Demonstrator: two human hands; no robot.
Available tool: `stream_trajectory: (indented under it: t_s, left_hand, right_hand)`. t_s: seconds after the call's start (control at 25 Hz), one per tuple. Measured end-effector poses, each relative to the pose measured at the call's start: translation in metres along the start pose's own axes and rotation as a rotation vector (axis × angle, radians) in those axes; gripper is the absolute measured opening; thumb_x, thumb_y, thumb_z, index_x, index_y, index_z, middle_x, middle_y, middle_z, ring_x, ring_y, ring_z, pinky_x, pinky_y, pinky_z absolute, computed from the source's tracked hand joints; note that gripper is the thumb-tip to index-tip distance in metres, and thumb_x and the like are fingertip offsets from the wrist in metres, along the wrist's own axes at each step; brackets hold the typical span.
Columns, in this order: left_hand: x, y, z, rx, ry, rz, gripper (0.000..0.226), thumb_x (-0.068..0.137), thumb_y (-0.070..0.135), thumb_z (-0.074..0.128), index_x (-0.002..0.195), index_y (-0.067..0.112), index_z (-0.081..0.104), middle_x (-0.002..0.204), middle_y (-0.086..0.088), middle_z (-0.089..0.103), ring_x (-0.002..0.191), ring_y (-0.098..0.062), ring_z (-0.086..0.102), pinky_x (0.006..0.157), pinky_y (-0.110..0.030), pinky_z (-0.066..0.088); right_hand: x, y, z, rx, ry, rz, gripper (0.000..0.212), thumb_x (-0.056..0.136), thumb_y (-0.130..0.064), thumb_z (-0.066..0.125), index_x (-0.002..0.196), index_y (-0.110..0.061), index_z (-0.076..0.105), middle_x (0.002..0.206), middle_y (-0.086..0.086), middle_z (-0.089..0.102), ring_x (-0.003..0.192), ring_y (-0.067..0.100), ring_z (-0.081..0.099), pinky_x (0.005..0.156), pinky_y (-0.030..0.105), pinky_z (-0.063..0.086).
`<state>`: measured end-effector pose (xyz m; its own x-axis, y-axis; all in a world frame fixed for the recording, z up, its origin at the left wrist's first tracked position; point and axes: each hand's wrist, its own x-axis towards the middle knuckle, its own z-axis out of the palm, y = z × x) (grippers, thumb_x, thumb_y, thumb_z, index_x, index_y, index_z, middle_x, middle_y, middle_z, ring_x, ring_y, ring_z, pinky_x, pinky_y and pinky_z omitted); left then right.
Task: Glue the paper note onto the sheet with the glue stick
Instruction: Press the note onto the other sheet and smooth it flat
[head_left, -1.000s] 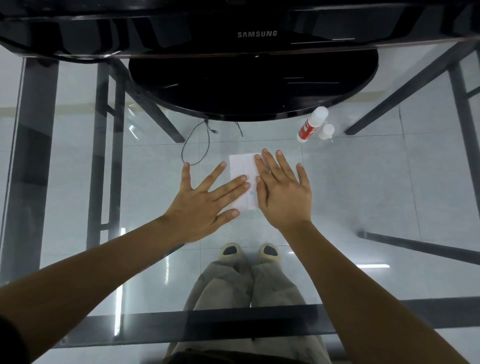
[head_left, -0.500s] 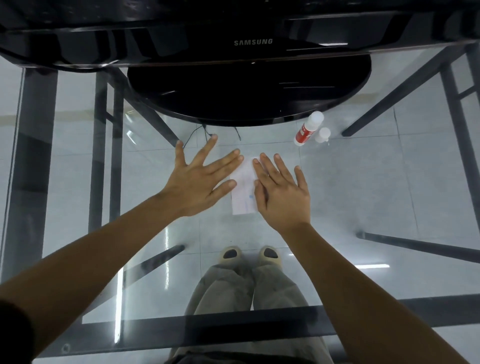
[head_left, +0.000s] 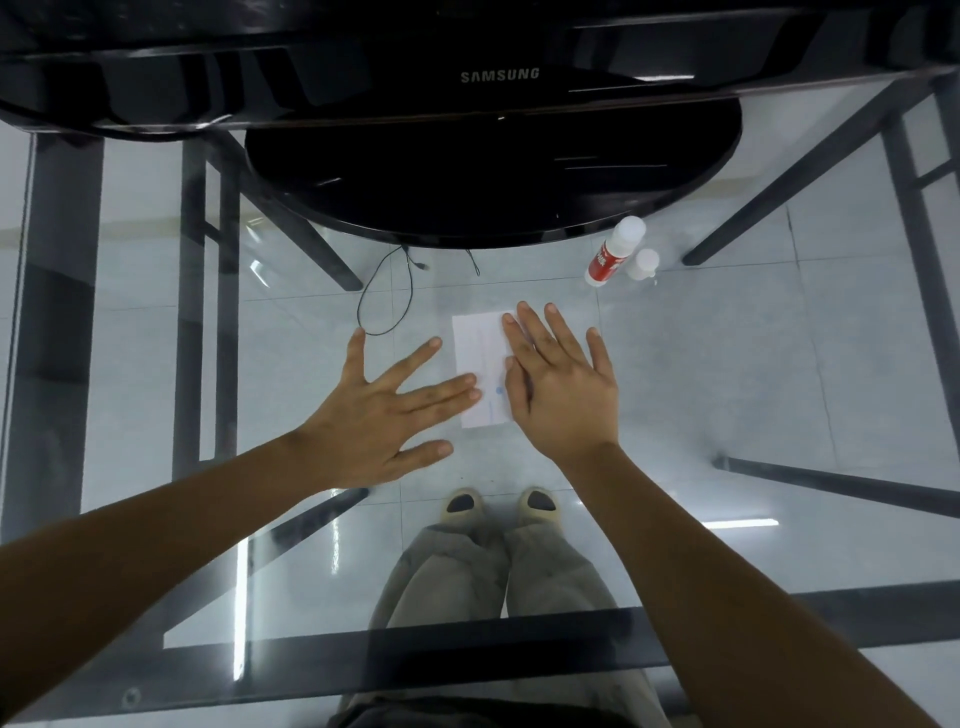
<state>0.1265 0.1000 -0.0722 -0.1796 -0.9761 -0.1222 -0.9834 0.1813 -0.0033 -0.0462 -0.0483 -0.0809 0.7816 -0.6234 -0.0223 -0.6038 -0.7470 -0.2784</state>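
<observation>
A small white paper note (head_left: 479, 358) lies flat on the glass table, between my two hands. My right hand (head_left: 561, 389) rests palm down on its right part, fingers spread. My left hand (head_left: 387, 415) lies flat to the left, its middle fingertips touching the note's left edge. A red and white glue stick (head_left: 613, 252) lies on the glass at the back right, with its white cap (head_left: 643, 264) standing beside it. I cannot tell the sheet apart from the note.
A black Samsung monitor (head_left: 498, 78) with a wide round base (head_left: 493, 176) stands at the back. A thin black cable (head_left: 387, 291) loops in front of the base. Through the glass I see the dark table frame (head_left: 467, 639), legs and shoes.
My left hand has slid back toward me and down the note's left edge, uncovering most of the note. My right hand stays pressed on the note's right side.
</observation>
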Motion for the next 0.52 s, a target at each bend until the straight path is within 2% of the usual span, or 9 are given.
stream_trajectory:
  t_s: [0.16,0.24,0.28,0.36,0.44,0.52]
  left_hand:
    - [-0.008,0.004,-0.003,-0.01,-0.007,0.145,0.059,0.093,0.058,0.019,0.141,0.026,0.03,0.146,0.005,0.031,0.138,-0.031,0.02,0.1,-0.07,0.017]
    - [-0.005,0.004,-0.007,-0.059,0.038,0.131,0.056,0.095,0.053,0.018,0.14,0.023,0.033,0.145,0.005,0.033,0.138,-0.03,0.021,0.104,-0.062,0.018]
    - [-0.001,0.009,-0.009,-0.139,0.077,0.025,0.054,0.097,0.049,0.019,0.141,0.02,0.033,0.145,0.003,0.032,0.138,-0.029,0.02,0.106,-0.058,0.02]
    - [0.012,0.028,-0.011,-0.367,0.135,-0.341,0.054,0.097,0.041,0.022,0.144,0.014,0.024,0.148,0.0,0.022,0.14,-0.025,0.011,0.11,-0.051,0.022]
    - [0.03,0.052,-0.011,-0.52,0.144,-0.672,0.054,0.098,0.036,0.021,0.146,0.013,0.01,0.153,-0.002,0.012,0.139,-0.018,-0.002,0.112,-0.042,0.012]
    - [0.044,0.069,-0.007,-0.534,0.094,-0.843,0.053,0.099,0.035,0.016,0.146,0.017,-0.002,0.156,-0.003,0.005,0.137,-0.014,-0.014,0.111,-0.038,0.0]
  right_hand:
    - [0.001,0.0,0.0,0.001,-0.01,-0.001,0.047,0.097,-0.037,0.029,0.14,-0.022,0.038,0.148,-0.002,0.036,0.14,0.02,0.024,0.114,0.047,0.017]
    - [0.0,0.0,0.0,0.005,-0.003,-0.005,0.046,0.097,-0.037,0.031,0.14,-0.022,0.039,0.147,-0.001,0.037,0.14,0.021,0.025,0.114,0.047,0.018]
    - [0.0,0.0,-0.001,0.009,-0.001,-0.006,0.046,0.097,-0.036,0.031,0.14,-0.021,0.039,0.147,-0.001,0.037,0.14,0.021,0.025,0.114,0.047,0.018]
    - [0.0,0.0,0.0,0.002,-0.007,-0.004,0.046,0.097,-0.036,0.032,0.14,-0.022,0.038,0.147,-0.002,0.037,0.14,0.02,0.025,0.113,0.046,0.017]
    - [-0.001,-0.001,-0.001,-0.019,-0.031,0.002,0.046,0.097,-0.036,0.03,0.141,-0.022,0.035,0.149,-0.002,0.034,0.141,0.02,0.022,0.114,0.045,0.014]
    - [0.0,-0.001,-0.002,-0.037,-0.061,0.004,0.048,0.097,-0.038,0.027,0.143,-0.023,0.031,0.15,-0.003,0.03,0.142,0.019,0.019,0.115,0.045,0.012]
